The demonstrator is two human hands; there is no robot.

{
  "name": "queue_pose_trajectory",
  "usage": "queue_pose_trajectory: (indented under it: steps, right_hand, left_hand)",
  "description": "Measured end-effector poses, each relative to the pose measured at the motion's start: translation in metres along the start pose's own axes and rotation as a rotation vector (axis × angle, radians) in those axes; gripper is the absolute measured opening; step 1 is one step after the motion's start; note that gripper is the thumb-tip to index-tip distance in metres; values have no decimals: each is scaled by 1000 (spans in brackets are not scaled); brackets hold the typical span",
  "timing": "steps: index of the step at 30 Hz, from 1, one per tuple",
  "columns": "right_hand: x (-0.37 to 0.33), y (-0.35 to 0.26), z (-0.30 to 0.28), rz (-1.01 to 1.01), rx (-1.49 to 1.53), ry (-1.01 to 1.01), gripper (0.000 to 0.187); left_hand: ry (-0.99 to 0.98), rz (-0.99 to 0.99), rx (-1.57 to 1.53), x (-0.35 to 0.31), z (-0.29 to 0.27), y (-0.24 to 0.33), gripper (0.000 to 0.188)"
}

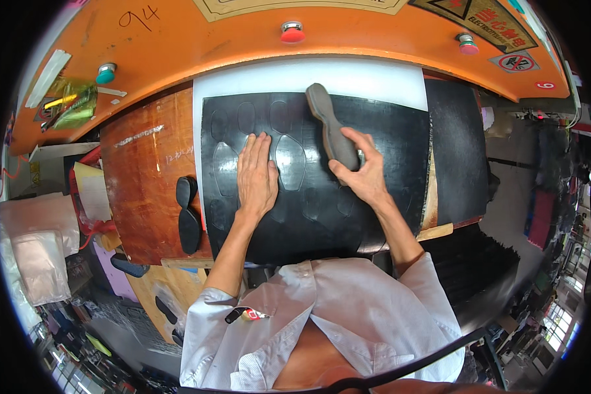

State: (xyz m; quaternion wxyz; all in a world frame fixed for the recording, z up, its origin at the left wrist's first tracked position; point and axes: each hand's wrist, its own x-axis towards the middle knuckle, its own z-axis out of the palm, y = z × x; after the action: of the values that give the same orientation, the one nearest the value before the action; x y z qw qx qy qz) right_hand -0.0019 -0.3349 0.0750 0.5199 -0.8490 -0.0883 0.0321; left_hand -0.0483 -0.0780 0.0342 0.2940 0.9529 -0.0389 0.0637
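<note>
Handwritten number (pixel 138 18), warning signs (pixel 489 23) on orange machine (pixel 210 43)

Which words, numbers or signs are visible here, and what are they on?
Without copying any wording:
Orange panel: black handwritten number.
Yellow-and-black warning sign: printed characters, triangle.
Cream plate: printed line, cut off.
Red-ringed sign: struck-through pictogram.
Small red label: one digit.
Brown board: pale scrawl, too faint to read.
Black sheet: none seen.

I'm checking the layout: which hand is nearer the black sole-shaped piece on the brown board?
Left. The left hand lies on the black sheet, right of the black sole-shaped piece; the right hand is farther right, holding the gray sole-shaped block.
</note>
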Motion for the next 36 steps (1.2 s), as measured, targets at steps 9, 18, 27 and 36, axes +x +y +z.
queue_pose_trajectory:
  steps: [9, 18, 27, 36]
  right_hand:
    - [18, 25, 2, -266, -474, -86, 70]
    - [39, 42, -45, -173, -230, 229, 43]
    - [97, 30, -140, -155, 46, 874, 20]
    - [141, 3, -196, -356, -229, 599, 13]
  left_hand:
    - [95, -53, -185, 7, -8, 1, 54]
    - [657, -464, -11, -121, -46, -48, 32]
    - [716, -570, -70, -77, -13, -91, 30]
    - [551, -460, -80, 12, -40, -112, 39]
